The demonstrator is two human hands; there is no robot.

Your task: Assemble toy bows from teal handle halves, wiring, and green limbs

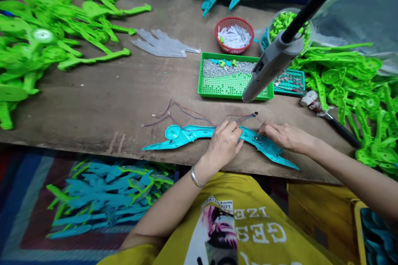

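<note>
A long curved blue plastic piece [183,136] lies on the table near its front edge, round disc at the left and pointed tips at both ends. My left hand [225,143] is closed over its middle, gripping it. Thin red and blue wires [189,112] trail behind the piece, partly under my left fingers. A small black connector [255,114] ends one bundle. My right hand [278,134] is pinched above the right part of the piece, beside a small dark component [257,137]; what its fingertips hold is hidden.
A grey electric screwdriver [264,66] hangs over a green tray [217,91] of screws. Behind is a red basket [234,20] of whitish pieces. Green plastic parts [71,29] pile up at left, more green parts [342,74] at right, beside a hammer [336,126]. Clear wing-shaped pieces [164,45] lie mid-table.
</note>
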